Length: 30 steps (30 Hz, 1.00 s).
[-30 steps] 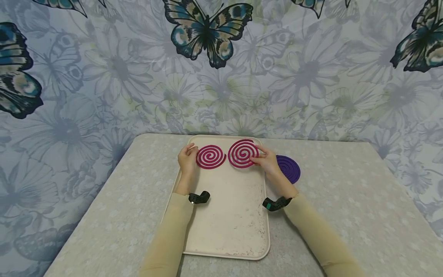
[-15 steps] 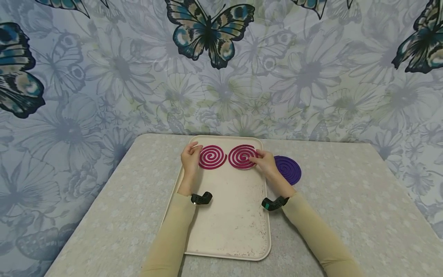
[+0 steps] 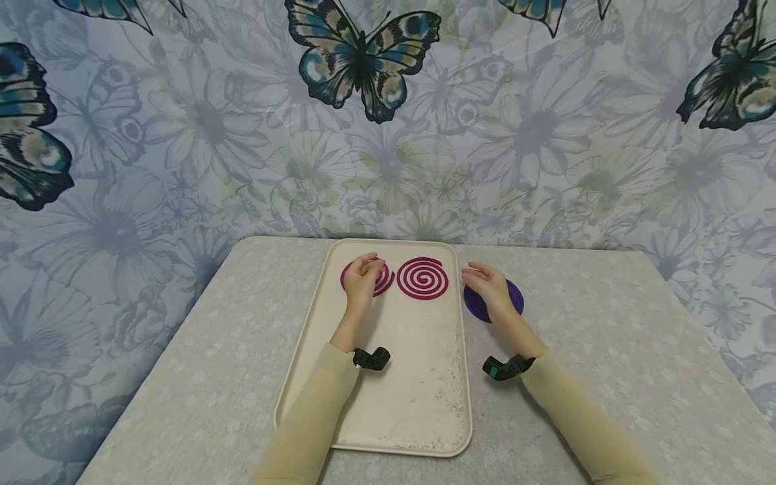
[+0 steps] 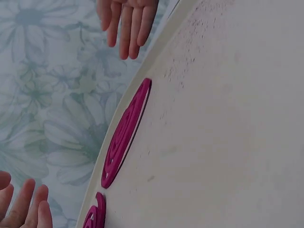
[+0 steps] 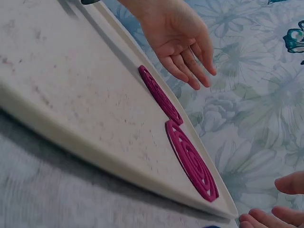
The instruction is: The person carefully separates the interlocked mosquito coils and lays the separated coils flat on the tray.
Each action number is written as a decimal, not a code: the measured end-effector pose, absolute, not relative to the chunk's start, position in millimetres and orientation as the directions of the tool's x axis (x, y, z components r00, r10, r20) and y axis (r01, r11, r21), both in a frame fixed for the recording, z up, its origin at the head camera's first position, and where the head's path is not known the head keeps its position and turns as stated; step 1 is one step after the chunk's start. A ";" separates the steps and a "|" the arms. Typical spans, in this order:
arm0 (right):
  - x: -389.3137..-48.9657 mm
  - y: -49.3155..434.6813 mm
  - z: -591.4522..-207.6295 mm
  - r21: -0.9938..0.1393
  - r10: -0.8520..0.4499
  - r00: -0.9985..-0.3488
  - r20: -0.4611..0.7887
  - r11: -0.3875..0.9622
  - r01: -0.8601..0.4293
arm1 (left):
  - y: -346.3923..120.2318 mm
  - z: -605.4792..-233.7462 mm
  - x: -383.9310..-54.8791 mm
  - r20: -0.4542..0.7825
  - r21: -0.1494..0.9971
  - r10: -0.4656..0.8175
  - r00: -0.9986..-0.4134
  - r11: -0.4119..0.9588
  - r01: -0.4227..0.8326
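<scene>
Two flat magenta spirals with open gaps lie side by side at the far end of a cream tray (image 3: 418,377). My left hand (image 3: 362,277) is over the left spiral (image 5: 161,96) and hides part of it in the head view; its fingers are extended and hold nothing. The right spiral (image 3: 422,278) lies uncovered between the hands. Past the tray's right edge, my right hand (image 3: 492,291) overlaps a tightly wound purple disc (image 3: 516,298) in the head view. Its fingers are loosely extended, with nothing in them.
The tray has a raised rim (image 3: 471,411) and dark specks on its right side. It lies on a pale patterned tabletop (image 3: 606,337). Behind the table's back edge rises a butterfly-and-flower wall covering (image 3: 394,175). Each wrist wears a black band (image 3: 508,367).
My right hand has let go of the right magenta spiral and moved right, over the purple disc. The left hand has come off the left spiral's outer edge and moved right, above it.
</scene>
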State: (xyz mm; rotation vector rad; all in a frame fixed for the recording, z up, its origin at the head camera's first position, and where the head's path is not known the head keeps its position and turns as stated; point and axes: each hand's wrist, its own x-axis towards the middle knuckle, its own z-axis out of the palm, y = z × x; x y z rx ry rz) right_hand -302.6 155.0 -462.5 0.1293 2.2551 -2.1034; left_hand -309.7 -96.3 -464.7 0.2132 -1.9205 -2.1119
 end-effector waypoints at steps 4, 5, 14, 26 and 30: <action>-296.9 179.2 -464.7 -0.997 0.053 -0.996 -0.066 0.037 0.068 | -77.1 -465.1 -306.1 0.074 0.992 -0.275 -0.959 -0.080 0.099; -295.5 185.1 -465.3 -0.998 0.056 -0.997 -0.053 0.036 0.055 | -71.8 -465.5 -305.0 0.070 0.993 -0.268 -0.961 -0.074 0.093; -287.8 227.4 -476.3 -0.986 0.121 -0.991 0.054 0.165 -0.033 | -11.0 -467.8 -285.0 0.033 0.991 -0.169 -0.985 -0.120 0.054; -286.9 237.9 -485.2 -0.916 0.226 -0.974 0.016 0.394 0.076 | 51.5 -462.3 -248.9 -0.094 0.968 0.071 -0.993 0.241 -0.075; -285.5 238.3 -485.8 -0.884 0.218 -0.975 0.039 0.462 0.068 | 62.5 -456.2 -242.2 -0.165 0.965 0.136 -0.977 0.228 -0.131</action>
